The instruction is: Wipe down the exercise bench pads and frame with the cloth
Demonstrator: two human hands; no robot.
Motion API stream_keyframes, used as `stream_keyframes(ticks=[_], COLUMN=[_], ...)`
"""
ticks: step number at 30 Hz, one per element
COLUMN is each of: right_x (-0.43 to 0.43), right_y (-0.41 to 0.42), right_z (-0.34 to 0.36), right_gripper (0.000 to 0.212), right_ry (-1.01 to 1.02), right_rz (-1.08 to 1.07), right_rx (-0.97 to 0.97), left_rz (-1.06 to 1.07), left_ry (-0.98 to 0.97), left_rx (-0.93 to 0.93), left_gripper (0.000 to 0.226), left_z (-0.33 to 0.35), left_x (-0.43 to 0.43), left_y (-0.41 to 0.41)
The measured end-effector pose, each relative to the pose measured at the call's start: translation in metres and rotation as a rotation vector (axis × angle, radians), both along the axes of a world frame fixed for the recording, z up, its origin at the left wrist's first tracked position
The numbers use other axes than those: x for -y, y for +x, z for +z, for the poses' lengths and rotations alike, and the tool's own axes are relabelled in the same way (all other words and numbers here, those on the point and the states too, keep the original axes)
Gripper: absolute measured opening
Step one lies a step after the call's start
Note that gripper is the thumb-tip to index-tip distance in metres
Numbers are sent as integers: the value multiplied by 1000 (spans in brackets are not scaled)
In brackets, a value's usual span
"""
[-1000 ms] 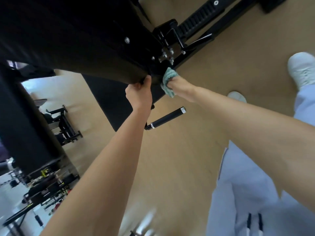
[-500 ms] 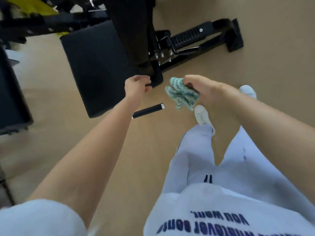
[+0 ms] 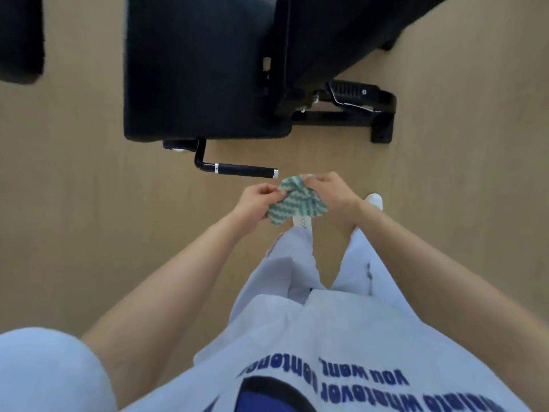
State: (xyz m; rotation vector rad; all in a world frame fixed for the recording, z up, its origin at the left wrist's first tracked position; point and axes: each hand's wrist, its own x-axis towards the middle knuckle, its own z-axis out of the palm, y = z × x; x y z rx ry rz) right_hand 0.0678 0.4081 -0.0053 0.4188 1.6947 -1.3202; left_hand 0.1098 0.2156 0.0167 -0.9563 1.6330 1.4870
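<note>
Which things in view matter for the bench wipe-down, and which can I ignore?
Job:
cloth, held by left hand and right hand
seat pad
adjustment handle
bench frame

Ignore:
dark pad at far left
floor

Both bare forearms reach forward and converge in front of the torso, elbows bent and spread wide. The left hand (image 3: 256, 203) curls its fingers inward, thumb and fingertips pinching the near-left edge of the cloth (image 3: 294, 202). The right hand (image 3: 334, 193) arches over from the opposite side, knuckles up, its grip closed on the cloth's far edge. The two grips sit close together, nearly touching, wrists level and angled toward one another, the cloth bunched between them.
</note>
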Motion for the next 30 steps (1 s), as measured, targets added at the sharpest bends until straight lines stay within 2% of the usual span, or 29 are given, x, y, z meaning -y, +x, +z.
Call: stream_keyframes(ticks=[2,4,10,15,19,21,25,27,30], right_x=[11,24,51,84,109,118,123,125,117], right_y=[7,11,-17,-58,-71,-68,-44,-31,-9], right_z=[-3,-4,-20,-14,-10,-14,-33,-54,-82], right_gripper=[21,29,27,18,24,23,27,28,29], right_ry=[71,139,272,326,287,261,265,269,295], right_rz=[101,158,139,106,0,21,113,190,452], right_rx=[-96,-196,-344,-532,-563,-578,-554,-474,-312], left_rz=[37,47,-98,-171,-153,-165,-268,-334,-463], left_ry=[-35,-78,-263,-450,-542,-587,-744,-774,-732], left_rx=[-59,-125,-278,-488,-607,-653,-596,-508,-291], left_gripper=[8,10,37,37,38,38,34,31,32], left_z=[-4,-6,-23,-23,-12,-12,-32,-44,-62], left_x=[10,21,76,121,144,151,156,151,150], left_y=[16,27,16,-28,-48,-46,-21,-6,18])
